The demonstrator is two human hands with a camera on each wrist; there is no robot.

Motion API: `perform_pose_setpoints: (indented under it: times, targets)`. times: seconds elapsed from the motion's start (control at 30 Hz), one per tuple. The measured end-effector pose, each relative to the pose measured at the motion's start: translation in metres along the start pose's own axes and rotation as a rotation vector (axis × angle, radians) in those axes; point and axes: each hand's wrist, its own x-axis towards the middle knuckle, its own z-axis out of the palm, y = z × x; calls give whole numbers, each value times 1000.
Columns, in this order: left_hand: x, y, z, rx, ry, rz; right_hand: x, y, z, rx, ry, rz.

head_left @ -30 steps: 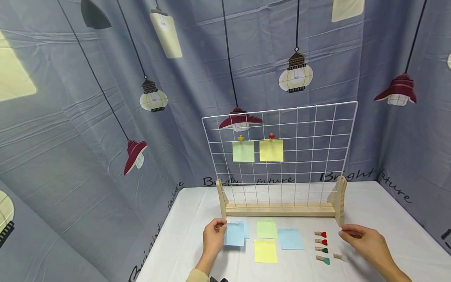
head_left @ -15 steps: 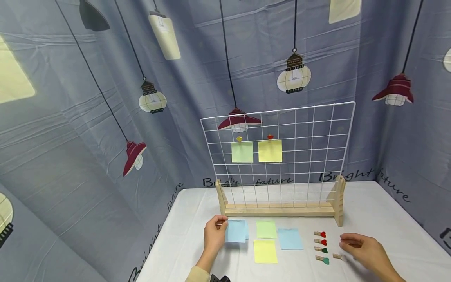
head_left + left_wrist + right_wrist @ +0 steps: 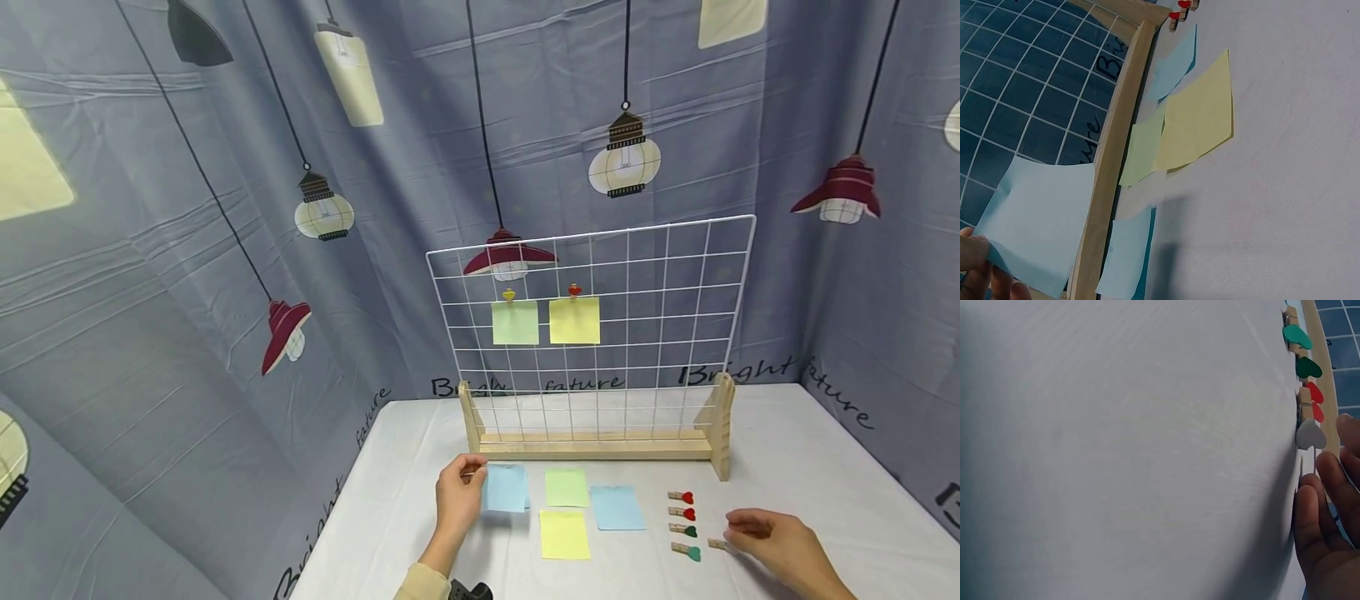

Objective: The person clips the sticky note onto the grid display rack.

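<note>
Beyond both hands hangs a creased grey-blue curtain, behind a white cloth. Ahead of the left grip, a white wire grid stands in a pale wooden stand. The left hand pinches a thin square blue note by its edge, fingers closed on the paper. The left wrist view shows a second blue note flat beneath that grip, mostly hidden in the head view. The right hand, loosely curved with nothing held, is just beside a small wooden peg; its white heart shows clearly only in the right wrist view.
</note>
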Motion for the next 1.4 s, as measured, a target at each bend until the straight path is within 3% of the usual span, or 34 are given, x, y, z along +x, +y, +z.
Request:
perform_pose_setpoints:
  times: [0.87,1.1,1.4]
  targets:
    - [-7,-1,5,-18,-6,-1,-16,0,0,-82,-67,57]
    - [-6,2,6,-25,-12,-1,-12,2,3,-100,-30,30]
    - [-8,-1,6,-30,-12,-2,-14,1,6,-83,-38,57]
